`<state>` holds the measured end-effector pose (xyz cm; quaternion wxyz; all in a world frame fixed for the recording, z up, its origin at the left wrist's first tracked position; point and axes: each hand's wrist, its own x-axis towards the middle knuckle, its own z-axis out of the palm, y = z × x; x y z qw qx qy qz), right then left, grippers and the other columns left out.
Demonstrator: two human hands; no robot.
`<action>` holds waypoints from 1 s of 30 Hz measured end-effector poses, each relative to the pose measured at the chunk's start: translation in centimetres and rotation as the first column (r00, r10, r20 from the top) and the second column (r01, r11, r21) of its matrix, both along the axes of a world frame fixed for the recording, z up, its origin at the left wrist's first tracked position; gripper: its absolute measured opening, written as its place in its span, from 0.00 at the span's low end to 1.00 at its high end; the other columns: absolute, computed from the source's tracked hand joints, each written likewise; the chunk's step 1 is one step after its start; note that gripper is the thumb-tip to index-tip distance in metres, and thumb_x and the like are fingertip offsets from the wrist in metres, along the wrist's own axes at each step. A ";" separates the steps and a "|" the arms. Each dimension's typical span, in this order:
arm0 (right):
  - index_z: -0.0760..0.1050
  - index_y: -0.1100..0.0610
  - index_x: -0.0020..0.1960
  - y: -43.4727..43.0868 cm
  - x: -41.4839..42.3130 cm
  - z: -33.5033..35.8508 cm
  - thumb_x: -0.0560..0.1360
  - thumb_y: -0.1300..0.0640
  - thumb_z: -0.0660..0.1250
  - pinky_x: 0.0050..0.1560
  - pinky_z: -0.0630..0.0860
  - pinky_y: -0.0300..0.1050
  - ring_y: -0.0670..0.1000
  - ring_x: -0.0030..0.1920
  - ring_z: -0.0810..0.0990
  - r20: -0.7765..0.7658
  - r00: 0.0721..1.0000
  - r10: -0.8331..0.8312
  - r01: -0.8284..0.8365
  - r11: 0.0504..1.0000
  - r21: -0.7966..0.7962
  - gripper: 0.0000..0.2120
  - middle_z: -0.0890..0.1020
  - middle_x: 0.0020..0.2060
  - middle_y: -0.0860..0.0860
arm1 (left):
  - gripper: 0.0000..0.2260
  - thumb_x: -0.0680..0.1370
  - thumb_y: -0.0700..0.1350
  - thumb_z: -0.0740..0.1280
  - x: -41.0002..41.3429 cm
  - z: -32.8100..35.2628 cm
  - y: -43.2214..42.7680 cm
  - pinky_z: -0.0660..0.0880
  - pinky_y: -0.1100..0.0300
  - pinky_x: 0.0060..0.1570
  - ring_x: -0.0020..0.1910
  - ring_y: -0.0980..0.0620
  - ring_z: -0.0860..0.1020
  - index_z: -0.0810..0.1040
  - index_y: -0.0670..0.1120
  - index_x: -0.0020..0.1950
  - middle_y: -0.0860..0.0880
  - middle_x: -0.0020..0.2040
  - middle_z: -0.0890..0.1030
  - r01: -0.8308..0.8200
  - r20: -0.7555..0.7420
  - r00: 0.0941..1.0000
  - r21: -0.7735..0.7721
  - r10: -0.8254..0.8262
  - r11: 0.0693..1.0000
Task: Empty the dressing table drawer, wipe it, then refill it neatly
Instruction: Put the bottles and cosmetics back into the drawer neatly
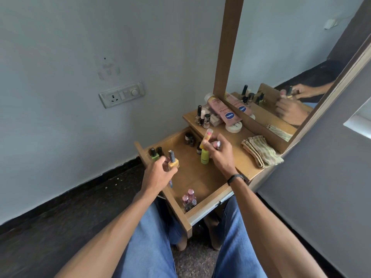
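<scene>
1. Looking down from head height at an open wooden drawer (pixel 210 203) pulled out of a low dressing table (pixel 230 135), above knees in blue jeans (pixel 148 247).
2. Gripping a yellow nail polish bottle (pixel 173 162) in the left hand (pixel 158 173), fingers curled round its base, grey cap pointing up, over the drawer's left edge.
3. Clasping a yellow tube (pixel 206 137) with a pink end in the right hand (pixel 217 151), fingers closed round it together with a small rounded item too blurred to name, over the back half of the drawer.
4. Wearing a dark wristband (pixel 235 178) on the right wrist.
5. Showing inside the drawer a green bottle (pixel 154 155) and a black-capped bottle (pixel 160 151) in the far left corner, a cluster of pink bottles (pixel 188 198) in the nearest corner, a lime bottle (pixel 204 157) standing upright just below the right hand, and a dark jar (pixel 189 138) at the back.
6. Showing on the table top a group of small bottles (pixel 202 118), a pink lotion tube (pixel 222 112) propped over a white round tin (pixel 233 127) beside the mirror (pixel 281 57), and a folded striped cloth (pixel 261 153) to the right.
7. Reflecting both hands in the mirror.
8. Showing a wall socket (pixel 121 94) on the pale wall to the left.
</scene>
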<state>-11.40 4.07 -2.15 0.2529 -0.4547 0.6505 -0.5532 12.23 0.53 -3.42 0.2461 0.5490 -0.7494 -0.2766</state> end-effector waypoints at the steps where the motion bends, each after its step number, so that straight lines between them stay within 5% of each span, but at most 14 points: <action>1: 0.76 0.48 0.47 0.6 0.7 -0.7 0.75 0.47 0.73 0.36 0.78 0.45 0.47 0.37 0.83 0.005 0.999 0.032 -0.033 0.999 0.020 0.07 0.82 0.39 0.50 | 0.12 0.74 0.52 0.72 0.3 -0.3 0.4 0.73 0.60 0.34 0.35 0.57 0.79 0.71 0.52 0.36 0.56 0.35 0.81 0.026 0.024 0.999 -0.010 -0.025 1.000; 4: 0.77 0.48 0.47 2.1 2.0 -2.8 0.74 0.46 0.73 0.38 0.76 0.52 0.52 0.34 0.78 0.048 0.993 0.106 -0.111 0.986 0.121 0.08 0.79 0.34 0.52 | 0.07 0.74 0.51 0.71 0.6 -1.0 1.0 0.75 0.57 0.40 0.40 0.54 0.79 0.76 0.51 0.42 0.54 0.40 0.81 0.114 0.091 0.990 -0.061 -0.108 0.992; 7: 0.78 0.48 0.47 3.4 2.5 -5.1 0.74 0.46 0.73 0.37 0.73 0.43 0.41 0.32 0.76 0.001 0.994 0.111 -0.108 0.966 0.234 0.08 0.79 0.33 0.41 | 0.07 0.75 0.53 0.70 0.5 -1.5 1.0 0.77 0.54 0.45 0.44 0.53 0.77 0.79 0.51 0.46 0.53 0.43 0.80 0.163 0.119 0.981 -0.088 -0.152 0.983; 10: 0.77 0.44 0.47 4.3 2.8 -6.2 0.75 0.44 0.72 0.36 0.69 0.38 0.39 0.34 0.77 -0.181 0.975 0.127 -0.063 0.945 0.322 0.07 0.81 0.36 0.42 | 0.08 0.74 0.55 0.71 0.2 -1.8 0.9 0.77 0.55 0.43 0.42 0.54 0.77 0.79 0.52 0.46 0.55 0.41 0.79 0.170 0.114 0.981 -0.105 -0.158 0.980; 15: 0.76 0.46 0.49 4.0 3.1 -6.3 0.75 0.44 0.71 0.38 0.72 0.41 0.42 0.38 0.78 -0.271 0.950 0.152 -0.049 0.934 0.353 0.08 0.80 0.39 0.43 | 0.09 0.73 0.55 0.71 -0.4 -2.1 0.8 0.71 0.59 0.36 0.38 0.57 0.75 0.78 0.51 0.43 0.57 0.37 0.76 0.196 0.139 0.975 -0.152 -0.175 0.969; 22: 0.74 0.48 0.48 3.7 3.6 -7.4 0.75 0.43 0.70 0.38 0.72 0.44 0.42 0.38 0.76 -0.427 0.891 0.153 0.006 0.937 0.350 0.10 0.76 0.37 0.42 | 0.05 0.74 0.47 0.72 0.0 -2.0 -2.9 0.75 0.53 0.46 0.45 0.51 0.74 0.82 0.47 0.47 0.52 0.43 0.81 0.093 0.153 0.987 -0.242 -0.056 0.966; 30: 0.72 0.47 0.46 3.6 3.4 -7.9 0.75 0.43 0.70 0.38 0.73 0.45 0.42 0.37 0.76 -0.441 0.886 0.143 0.023 0.937 0.349 0.10 0.76 0.37 0.43 | 0.13 0.76 0.52 0.72 0.8 -2.3 -8.3 0.62 0.51 0.52 0.58 0.48 0.74 0.82 0.51 0.59 0.47 0.50 0.85 -0.072 0.440 0.889 -0.143 0.129 0.987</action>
